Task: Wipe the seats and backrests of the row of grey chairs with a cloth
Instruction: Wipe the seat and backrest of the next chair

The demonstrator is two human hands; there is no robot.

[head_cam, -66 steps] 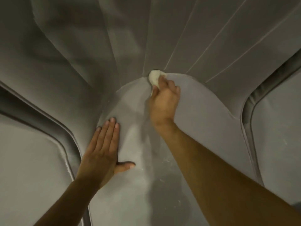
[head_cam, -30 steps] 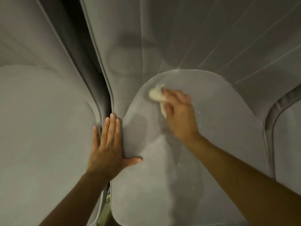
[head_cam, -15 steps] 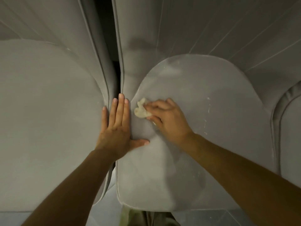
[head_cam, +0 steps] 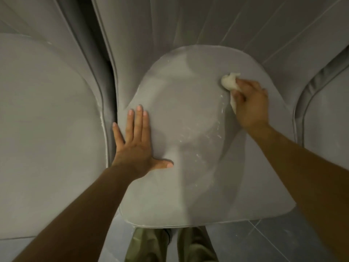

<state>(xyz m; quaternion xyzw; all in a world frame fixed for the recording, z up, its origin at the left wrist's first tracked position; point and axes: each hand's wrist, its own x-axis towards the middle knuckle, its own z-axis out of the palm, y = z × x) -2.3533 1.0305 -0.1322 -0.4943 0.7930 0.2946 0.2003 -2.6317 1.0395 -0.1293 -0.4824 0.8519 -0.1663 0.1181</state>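
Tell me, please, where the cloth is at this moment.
In the head view, the cloth is gripped in the right hand on the right side of the middle seat, near the backrest.

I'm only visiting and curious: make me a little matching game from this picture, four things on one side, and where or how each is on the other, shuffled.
Things:
1. left hand
2. right hand
3. cloth
4. trousers

States:
A. olive green, beyond the front edge of the seat
B. whitish and bunched up
C. flat on the seat, fingers straight
D. grips the cloth

Pairs: 1-C, 2-D, 3-B, 4-A.
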